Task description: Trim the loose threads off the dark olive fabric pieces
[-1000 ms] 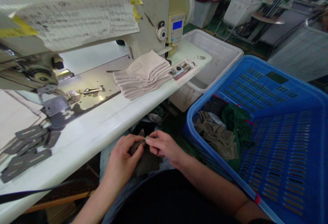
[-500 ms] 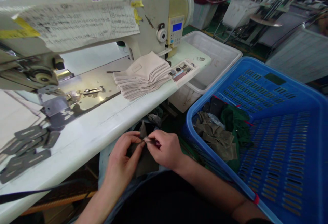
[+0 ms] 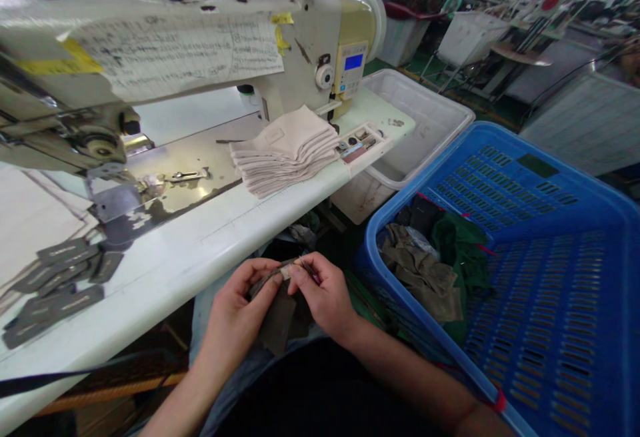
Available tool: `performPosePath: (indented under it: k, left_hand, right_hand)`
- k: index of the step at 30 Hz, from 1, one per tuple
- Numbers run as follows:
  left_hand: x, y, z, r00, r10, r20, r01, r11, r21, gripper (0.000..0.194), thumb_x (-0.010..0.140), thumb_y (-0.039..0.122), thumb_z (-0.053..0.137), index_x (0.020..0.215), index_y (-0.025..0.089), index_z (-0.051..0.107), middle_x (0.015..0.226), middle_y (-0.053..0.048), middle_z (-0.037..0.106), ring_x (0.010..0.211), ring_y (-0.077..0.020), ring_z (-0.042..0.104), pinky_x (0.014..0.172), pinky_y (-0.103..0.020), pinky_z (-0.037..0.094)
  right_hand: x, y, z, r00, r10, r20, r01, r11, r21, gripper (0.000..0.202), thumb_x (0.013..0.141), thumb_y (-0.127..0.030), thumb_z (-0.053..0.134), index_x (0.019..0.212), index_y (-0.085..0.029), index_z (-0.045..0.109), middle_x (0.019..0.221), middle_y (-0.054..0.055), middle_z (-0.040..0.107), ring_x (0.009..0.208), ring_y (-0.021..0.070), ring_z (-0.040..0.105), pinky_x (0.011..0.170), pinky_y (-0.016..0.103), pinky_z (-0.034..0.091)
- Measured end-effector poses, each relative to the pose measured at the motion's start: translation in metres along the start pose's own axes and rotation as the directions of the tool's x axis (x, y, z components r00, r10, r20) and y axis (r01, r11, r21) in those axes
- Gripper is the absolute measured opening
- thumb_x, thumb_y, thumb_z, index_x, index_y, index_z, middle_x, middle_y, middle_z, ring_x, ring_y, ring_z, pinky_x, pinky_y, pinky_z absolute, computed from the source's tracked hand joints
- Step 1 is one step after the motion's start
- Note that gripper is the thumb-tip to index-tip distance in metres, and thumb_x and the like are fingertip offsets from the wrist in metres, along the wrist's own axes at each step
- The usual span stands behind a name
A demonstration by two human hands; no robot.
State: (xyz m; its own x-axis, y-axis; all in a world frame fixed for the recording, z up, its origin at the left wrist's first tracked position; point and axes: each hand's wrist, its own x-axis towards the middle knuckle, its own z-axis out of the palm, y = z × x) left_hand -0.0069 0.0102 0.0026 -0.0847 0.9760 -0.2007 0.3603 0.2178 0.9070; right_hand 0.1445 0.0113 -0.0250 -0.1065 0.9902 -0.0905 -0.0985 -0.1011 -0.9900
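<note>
Over my lap, below the table edge, my left hand [image 3: 249,300] pinches a dark olive-brown cloth piece [image 3: 277,324] between thumb and fingers. A small pale patch [image 3: 286,272] shows at its top fold. My right hand [image 3: 323,294] is closed at the same fold, thumb and fingertips at the pale patch. A bit of something purple shows inside the right fingers; what it is stays too small to tell. The lower part of the cloth hangs down between both hands.
A sewing machine [image 3: 300,57] stands on the white table [image 3: 210,230]. Stacked beige cloth pieces [image 3: 285,147] lie on it, and dark tabs [image 3: 65,290] at the left. To the right are a blue basket [image 3: 550,224] holding cloth scraps [image 3: 425,267] and a white bin [image 3: 425,100].
The cloth's fold has turned, and the pale patch now shows between my fingertips. The peak of cloth that stood above my hands is gone. The view has shifted slightly.
</note>
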Motion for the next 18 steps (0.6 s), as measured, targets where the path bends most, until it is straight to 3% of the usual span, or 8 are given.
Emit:
performPosePath:
  k: [4, 7, 11, 18]
  left_hand:
    - [0.0015, -0.0040, -0.0064, 0.994, 0.042, -0.100, -0.024, 0.985, 0.170, 0.026, 0.073, 0.047, 0.065, 0.085, 0.025, 0.072, 0.083, -0.001, 0.078, 0.078, -0.0235, 0.072, 0.073, -0.033, 0.057]
    - [0.0016, -0.0069, -0.0086, 0.989, 0.087, -0.124, -0.053, 0.965, 0.256, 0.024, 0.075, 0.045, 0.063, 0.087, 0.027, 0.074, 0.086, -0.001, 0.079, 0.081, -0.0242, 0.073, 0.077, -0.034, 0.057]
    - [-0.0002, -0.0086, -0.0077, 0.988, 0.112, -0.104, -0.076, 0.952, 0.297, 0.027, 0.077, 0.047, 0.062, 0.090, 0.026, 0.074, 0.084, -0.001, 0.079, 0.078, -0.0238, 0.072, 0.074, -0.033, 0.057]
    - [-0.0036, -0.0079, -0.0055, 0.991, 0.120, -0.064, -0.097, 0.953, 0.287, 0.025, 0.079, 0.044, 0.062, 0.090, 0.025, 0.073, 0.083, -0.001, 0.078, 0.076, -0.0226, 0.071, 0.073, -0.032, 0.056]
  right_hand:
    - [0.0013, 0.0036, -0.0047, 0.997, 0.075, 0.006, -0.075, 0.997, -0.008, 0.024, 0.096, -0.044, 0.055, 0.101, -0.020, 0.057, 0.072, -0.002, 0.057, 0.067, 0.0142, 0.054, 0.063, 0.027, 0.043]
    - [-0.0017, 0.0027, -0.0057, 0.985, 0.121, 0.120, -0.123, 0.992, 0.011, 0.027, 0.100, -0.044, 0.047, 0.114, -0.021, 0.051, 0.071, -0.004, 0.054, 0.060, 0.0125, 0.048, 0.054, 0.025, 0.035]
    - [-0.0029, 0.0006, -0.0012, 0.939, 0.237, 0.251, -0.269, 0.958, 0.100, 0.028, 0.097, -0.045, 0.049, 0.110, -0.021, 0.048, 0.061, -0.008, 0.050, 0.048, 0.0098, 0.037, 0.047, 0.022, 0.028]
    - [0.0008, 0.0043, 0.0008, 0.939, 0.257, 0.227, -0.289, 0.950, 0.121, 0.030, 0.095, -0.048, 0.052, 0.107, -0.021, 0.050, 0.059, -0.008, 0.050, 0.047, 0.0093, 0.036, 0.046, 0.022, 0.025]
